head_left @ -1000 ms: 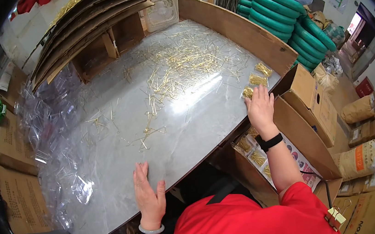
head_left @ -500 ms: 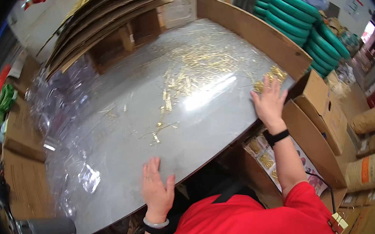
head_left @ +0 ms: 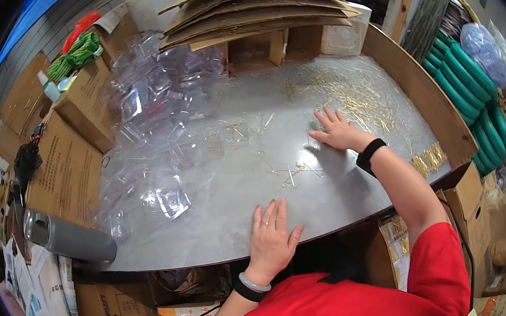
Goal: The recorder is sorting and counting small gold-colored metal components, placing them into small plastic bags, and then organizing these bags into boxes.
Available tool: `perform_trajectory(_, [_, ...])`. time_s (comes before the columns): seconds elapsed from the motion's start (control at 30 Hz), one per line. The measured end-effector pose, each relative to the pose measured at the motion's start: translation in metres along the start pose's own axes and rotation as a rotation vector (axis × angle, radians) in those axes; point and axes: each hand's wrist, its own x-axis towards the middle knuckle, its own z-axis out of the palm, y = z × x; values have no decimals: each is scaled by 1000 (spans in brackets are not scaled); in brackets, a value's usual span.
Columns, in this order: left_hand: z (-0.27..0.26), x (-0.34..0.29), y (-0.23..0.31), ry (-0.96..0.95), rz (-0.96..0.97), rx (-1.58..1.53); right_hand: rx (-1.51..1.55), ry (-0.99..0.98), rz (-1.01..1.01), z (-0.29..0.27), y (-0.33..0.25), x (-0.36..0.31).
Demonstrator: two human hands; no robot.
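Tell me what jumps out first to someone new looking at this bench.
Thin gold pins lie scattered across the far right of the grey table, with the right hand spread flat at their edge. The left hand rests flat near the front rim, and clear plastic trays are heaped on the left.

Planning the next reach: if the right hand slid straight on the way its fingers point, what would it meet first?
The right hand points up-left across the grey table; likely first the thin scattered gold pins, then the clear plastic trays. Depth is unclear.
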Motion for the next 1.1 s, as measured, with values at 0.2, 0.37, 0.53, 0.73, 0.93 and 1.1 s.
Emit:
perform_trajectory(0.2, [1, 0, 0, 5, -65, 53, -217, -121, 49, 37, -34, -3])
perform_trajectory(0.37, [-3, 8, 2, -96, -61, 174, -251, -136, -148, 52, -69, -59])
perform_trajectory(0.53, [-3, 10, 3, -117, -44, 237, -182, 5, -363, 56, -63, -69])
perform_trajectory(0.73, [1, 6, 1, -102, -25, 226, 217, 268, -235, 40, -56, -123])
perform_trajectory(0.93, [-2, 2, -5, -104, 38, 106, 100, 354, -328, 49, -73, -153])
perform_trajectory(1.1, [1, 1, -9, -92, -1, -18, -5, 211, -530, 50, -91, -150])
